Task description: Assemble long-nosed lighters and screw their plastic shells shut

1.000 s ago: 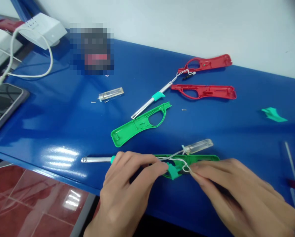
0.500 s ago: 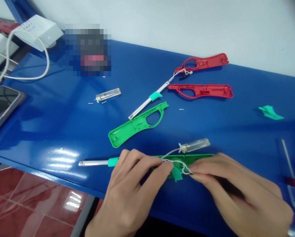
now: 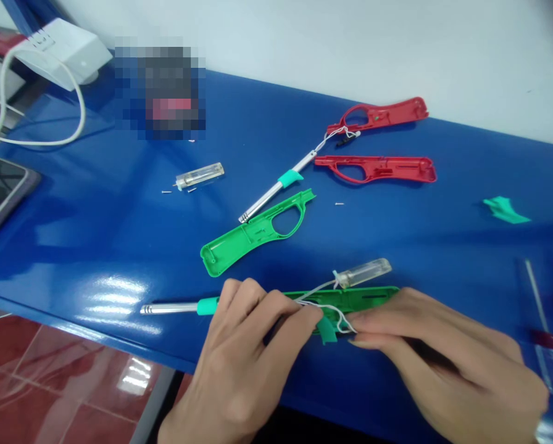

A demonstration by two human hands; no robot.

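Note:
My left hand [image 3: 246, 357] is closed over a green lighter casing half [image 3: 364, 299], hiding part of it. A silver metal tube [image 3: 172, 308] sticks out to the left beneath that hand, with green tape [image 3: 207, 306] around it. With thumb and finger, my right hand [image 3: 447, 357] pinches the end of a looped white wire [image 3: 339, 317] over the casing. A flap of green tape [image 3: 327, 330] shows between the hands. Just behind the casing lies a clear fuel tank [image 3: 364, 273], joined to a thin tube that runs under my left fingers.
Farther back lie another green casing half [image 3: 230, 250], a second metal tube [image 3: 265, 200], two red casing halves [image 3: 382, 169], another clear tank [image 3: 200, 176] and small screws [image 3: 339, 203]. A screwdriver [image 3: 538, 296] and a tape scrap [image 3: 505, 209] are at right, a phone [image 3: 8, 191] at left.
My right fingertips have shifted slightly down and left with the wire end. My left hand keeps its hold on the casing. The whole view has moved a little.

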